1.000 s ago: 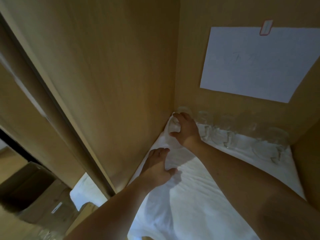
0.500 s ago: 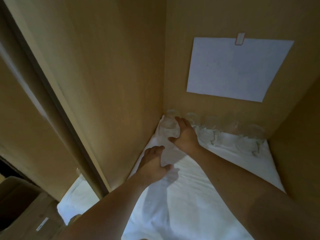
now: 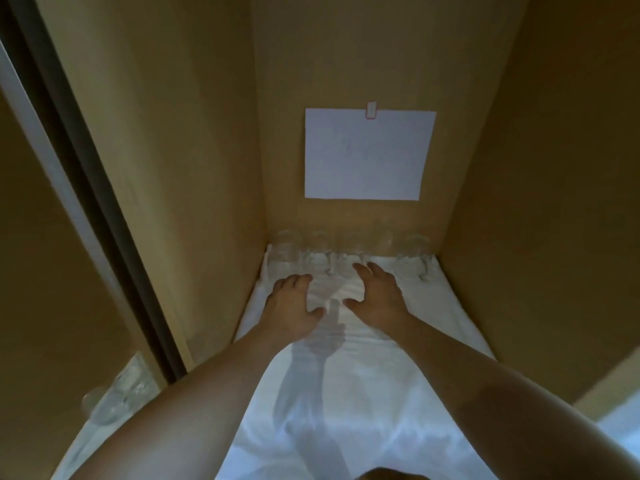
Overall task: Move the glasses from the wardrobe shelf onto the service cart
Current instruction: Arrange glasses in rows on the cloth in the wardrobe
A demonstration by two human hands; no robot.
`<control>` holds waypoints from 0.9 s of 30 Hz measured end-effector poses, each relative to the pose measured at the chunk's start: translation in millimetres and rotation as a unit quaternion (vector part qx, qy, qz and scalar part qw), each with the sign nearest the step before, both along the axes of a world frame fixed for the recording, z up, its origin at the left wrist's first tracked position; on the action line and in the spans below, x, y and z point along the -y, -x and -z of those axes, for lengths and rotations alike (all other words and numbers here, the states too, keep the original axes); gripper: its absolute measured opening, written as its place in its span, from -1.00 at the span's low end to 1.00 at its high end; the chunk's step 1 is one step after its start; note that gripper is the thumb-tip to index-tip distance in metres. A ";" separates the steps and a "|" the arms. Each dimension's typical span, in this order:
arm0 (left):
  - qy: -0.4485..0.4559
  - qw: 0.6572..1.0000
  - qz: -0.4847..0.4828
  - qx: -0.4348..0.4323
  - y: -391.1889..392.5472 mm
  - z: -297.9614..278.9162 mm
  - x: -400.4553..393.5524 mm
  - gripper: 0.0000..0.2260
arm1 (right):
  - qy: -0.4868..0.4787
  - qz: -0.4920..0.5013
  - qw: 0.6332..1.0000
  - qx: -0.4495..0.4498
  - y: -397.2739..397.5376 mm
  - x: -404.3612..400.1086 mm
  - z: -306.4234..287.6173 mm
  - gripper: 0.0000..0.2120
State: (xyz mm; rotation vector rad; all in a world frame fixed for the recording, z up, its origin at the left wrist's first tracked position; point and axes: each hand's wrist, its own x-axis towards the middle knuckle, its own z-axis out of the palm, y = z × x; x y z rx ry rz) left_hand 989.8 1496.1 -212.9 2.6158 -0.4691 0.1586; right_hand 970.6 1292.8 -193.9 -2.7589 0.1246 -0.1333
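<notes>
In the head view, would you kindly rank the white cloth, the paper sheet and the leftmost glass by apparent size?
1. White cloth, which covers the shelf.
2. Paper sheet on the back wall.
3. Leftmost glass, smallest.
The cloth runs nearer the camera, but the order looks clear regardless.

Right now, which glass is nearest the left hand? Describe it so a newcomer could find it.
Look at the wardrobe's back wall, under the white paper. A row of clear glasses stands there on a white cloth. The glass you want ends the row on the left, in the corner, just beyond the left hand.
</notes>
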 end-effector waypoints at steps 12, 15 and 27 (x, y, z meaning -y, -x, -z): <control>-0.032 0.996 0.077 0.010 49.9 -16.0 10.9 -0.36 | 0.074 0.085 0.994 -0.014 102.0 12.6 -2.7 -0.20; -0.046 0.995 0.083 0.027 67.7 -24.6 11.4 -0.35 | 0.073 0.083 0.994 -0.008 117.9 9.3 -10.7 -0.20; -0.044 0.997 0.050 0.039 162.7 -47.4 1.6 -0.36 | 0.066 0.051 0.996 0.005 207.2 -1.1 -31.3 -0.21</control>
